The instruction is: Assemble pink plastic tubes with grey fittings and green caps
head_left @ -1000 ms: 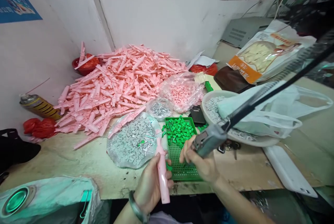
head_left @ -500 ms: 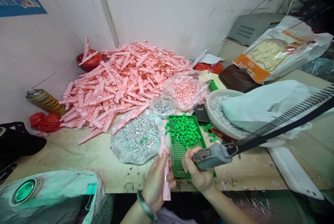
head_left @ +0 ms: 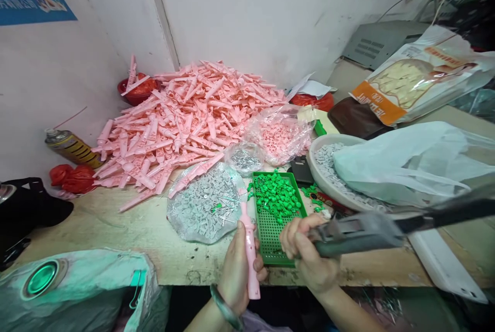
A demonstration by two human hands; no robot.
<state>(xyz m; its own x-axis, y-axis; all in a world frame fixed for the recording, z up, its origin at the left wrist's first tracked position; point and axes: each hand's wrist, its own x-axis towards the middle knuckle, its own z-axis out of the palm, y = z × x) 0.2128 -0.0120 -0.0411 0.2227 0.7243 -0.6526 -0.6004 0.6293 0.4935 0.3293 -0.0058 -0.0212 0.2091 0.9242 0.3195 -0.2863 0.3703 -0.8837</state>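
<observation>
Clearly, pink plastic piece [head_left: 252,270] in left hand [head_left: 235,272], both ends protruding

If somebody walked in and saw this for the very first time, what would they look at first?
Probably the big heap of pink pieces, near the wall at the back of the table. Next might come the bright green tray near the front edge. In front, the left hand holds a pink piece and the right hand a grey tool.

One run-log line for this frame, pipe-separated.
left hand holds pink piece | right hand grips grey tool | nearby: green tray with green parts
</observation>
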